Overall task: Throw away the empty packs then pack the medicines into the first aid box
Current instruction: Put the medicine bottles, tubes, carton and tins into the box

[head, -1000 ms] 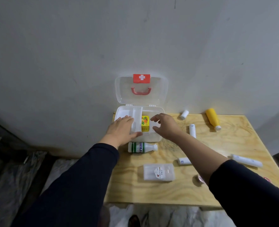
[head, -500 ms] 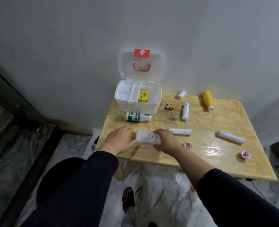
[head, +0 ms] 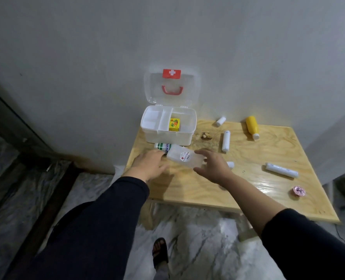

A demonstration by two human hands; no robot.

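A person's left hand (head: 150, 165) and right hand (head: 213, 165) are carrying a translucent plastic case (head: 184, 158) above a wooden table (head: 238, 190), each hand grasping one end of it, the case tilting down toward the right. The open first aid box (head: 168, 126) is sitting at the table's far left corner against the wall, a small yellow carton (head: 174, 124) lying in its larger right compartment. A green-and-white bottle (head: 163, 146) is lying just in front of the box, partly hidden behind the case.

The case looks bound for the box. Doing this well would likely mean levelling it first, then lowering it into the right compartment beside the carton rather than across the divider, while clearing the bottle below.

Still waiting on the table are a yellow bottle (head: 252, 127), three white tubes (head: 226, 140) (head: 220, 121) (head: 281, 170), a fourth tube (head: 230, 164) half hidden by the right hand, and a pink round tin (head: 298, 191).

Half a second ago the case was resting flat near the table's front edge with both hands closing on it; it is now lifted and nearer the box, covering the bottle's neck.
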